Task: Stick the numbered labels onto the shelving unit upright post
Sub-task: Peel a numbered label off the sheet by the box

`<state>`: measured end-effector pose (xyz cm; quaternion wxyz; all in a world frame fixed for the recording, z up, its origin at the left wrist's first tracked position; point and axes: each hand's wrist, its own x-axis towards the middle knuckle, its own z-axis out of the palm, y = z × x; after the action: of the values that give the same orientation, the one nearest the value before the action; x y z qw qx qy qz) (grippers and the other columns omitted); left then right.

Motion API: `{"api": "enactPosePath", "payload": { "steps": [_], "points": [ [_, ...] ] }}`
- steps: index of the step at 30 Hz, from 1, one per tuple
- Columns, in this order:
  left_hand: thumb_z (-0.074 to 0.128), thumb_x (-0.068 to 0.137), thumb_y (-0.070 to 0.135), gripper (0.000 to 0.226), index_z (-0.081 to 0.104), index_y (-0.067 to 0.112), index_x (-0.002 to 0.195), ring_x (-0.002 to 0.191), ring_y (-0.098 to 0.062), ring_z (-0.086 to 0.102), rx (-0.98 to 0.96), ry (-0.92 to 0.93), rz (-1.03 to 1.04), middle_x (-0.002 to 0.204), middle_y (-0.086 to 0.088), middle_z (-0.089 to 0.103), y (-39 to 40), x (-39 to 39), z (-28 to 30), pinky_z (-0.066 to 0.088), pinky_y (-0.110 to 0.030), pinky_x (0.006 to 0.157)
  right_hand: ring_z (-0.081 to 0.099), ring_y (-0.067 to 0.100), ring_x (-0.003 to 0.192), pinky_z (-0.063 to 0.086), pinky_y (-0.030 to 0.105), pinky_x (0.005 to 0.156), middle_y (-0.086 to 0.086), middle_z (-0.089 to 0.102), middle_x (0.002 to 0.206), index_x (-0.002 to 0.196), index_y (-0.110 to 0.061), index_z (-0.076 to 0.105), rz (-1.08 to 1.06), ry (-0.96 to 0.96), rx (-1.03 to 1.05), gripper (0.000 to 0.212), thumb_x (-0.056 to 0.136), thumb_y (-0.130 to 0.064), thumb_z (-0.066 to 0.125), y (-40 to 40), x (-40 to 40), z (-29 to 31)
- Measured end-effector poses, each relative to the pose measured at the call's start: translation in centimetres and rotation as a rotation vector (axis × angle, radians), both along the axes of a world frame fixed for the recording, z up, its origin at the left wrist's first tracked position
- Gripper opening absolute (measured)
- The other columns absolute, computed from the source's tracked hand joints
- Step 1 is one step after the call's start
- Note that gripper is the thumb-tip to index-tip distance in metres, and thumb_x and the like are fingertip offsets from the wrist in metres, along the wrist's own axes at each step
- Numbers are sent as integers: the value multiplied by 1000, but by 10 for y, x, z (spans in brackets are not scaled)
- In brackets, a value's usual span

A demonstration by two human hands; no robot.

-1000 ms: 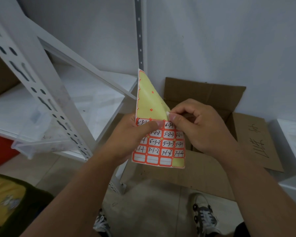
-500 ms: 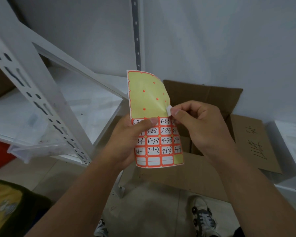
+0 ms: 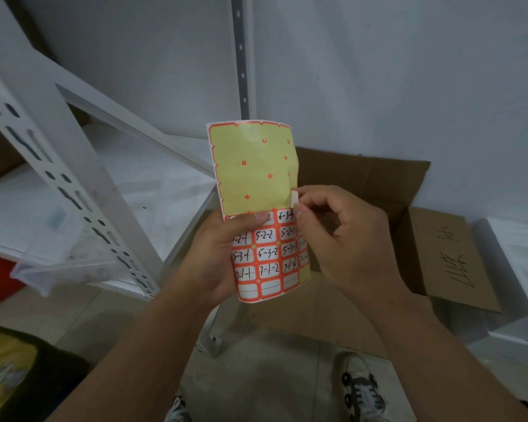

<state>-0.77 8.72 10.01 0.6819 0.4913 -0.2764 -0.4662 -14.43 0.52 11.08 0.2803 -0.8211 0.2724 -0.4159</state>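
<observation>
My left hand (image 3: 214, 254) is gripping the floppy sheet (image 3: 256, 190) while my right hand (image 3: 333, 236) is pinching a label (image 3: 294, 198) by its corner (feather-light, sticky, probably curling easily).

Both forearms (image 3: 153, 339) are bare right to the bottom of the view, no sleeves, no watch, no rings showing on the left hand (image 3: 214, 254) or the right hand (image 3: 345, 239). Down below, a pair of sneakers: the right sneaker (image 3: 361, 394) is pale with black panels and grey laces, the left sneaker (image 3: 177, 411) barely peeking in.
</observation>
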Motion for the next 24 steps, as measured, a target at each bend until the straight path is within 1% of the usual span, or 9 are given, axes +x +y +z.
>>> {"api": "enactPosePath", "payload": {
  "steps": [5, 7, 9, 13, 16, 18, 21, 23, 24],
  "points": [
    [60, 71, 20, 32, 59, 18, 103, 72, -22, 73, -18, 45, -3, 81, 0, 74, 0, 0, 1, 60, -36, 64, 63, 3, 89, 53, 17, 76, -12, 65, 106, 94, -21, 63, -2, -38, 48, 12, 90, -29, 56, 2, 1, 0],
    [60, 70, 20, 32, 58, 18, 103, 71, -22, 73, -19, 51, 3, 80, 1, 74, 0, 0, 1, 60, -36, 64, 63, 2, 89, 53, 16, 75, -16, 62, 103, 93, -25, 60, 6, -37, 71, 6, 90, -28, 57, 2, 2, 1],
    [60, 71, 19, 32, 58, 17, 103, 72, -23, 73, -15, 66, 2, 82, -1, 74, 0, 0, 1, 60, -37, 65, 64, 0, 91, 53, 12, 74, -21, 62, 102, 96, -26, 60, 33, -66, 116, 12, 88, -30, 53, 3, 2, 3],
    [61, 70, 21, 32, 61, 15, 102, 76, -25, 73, 17, 106, -18, 87, -4, 75, 1, 2, 3, 60, -40, 68, 67, -2, 84, 55, 14, 67, -17, 68, 98, 110, -26, 60, 38, -140, 458, 16, 94, -27, 55, -1, -2, 12],
    [63, 71, 23, 32, 61, 18, 103, 78, -24, 74, 44, 46, -5, 89, -2, 75, 0, 2, 3, 61, -38, 67, 72, 6, 74, 57, 23, 65, -10, 74, 88, 103, -26, 65, 113, -118, 787, 16, 93, -33, 55, -5, -4, 18],
    [67, 77, 22, 37, 55, 25, 112, 79, -18, 74, 73, -119, 83, 95, 3, 75, -4, -1, 1, 60, -32, 65, 72, 9, 74, 58, 28, 68, -12, 74, 85, 95, -28, 66, 137, -115, 799, 11, 92, -32, 56, -3, -4, 19],
    [75, 78, 29, 71, 31, 40, 133, 91, -1, 67, 112, -516, 341, 117, 17, 59, -12, -6, -3, 55, -15, 67, 72, 8, 74, 58, 29, 70, -13, 74, 84, 91, -30, 65, 133, -132, 773, 10, 93, -30, 56, -5, -4, 18],
    [78, 75, 40, 84, 26, 37, 141, 118, -6, 52, 68, -927, 545, 136, 8, 43, -12, -5, -7, 48, -16, 86, 72, 8, 74, 58, 30, 71, -13, 74, 85, 90, -30, 66, 114, -124, 770, 9, 92, -31, 57, -7, -5, 17],
    [76, 75, 44, 80, 32, 33, 140, 126, -11, 43, 14, -1143, 588, 142, 2, 37, -13, -2, -10, 44, -21, 95, 72, 8, 74, 58, 30, 71, -14, 74, 85, 90, -30, 66, 105, -116, 767, 9, 92, -31, 57, -8, -5, 17]
  ]
}}
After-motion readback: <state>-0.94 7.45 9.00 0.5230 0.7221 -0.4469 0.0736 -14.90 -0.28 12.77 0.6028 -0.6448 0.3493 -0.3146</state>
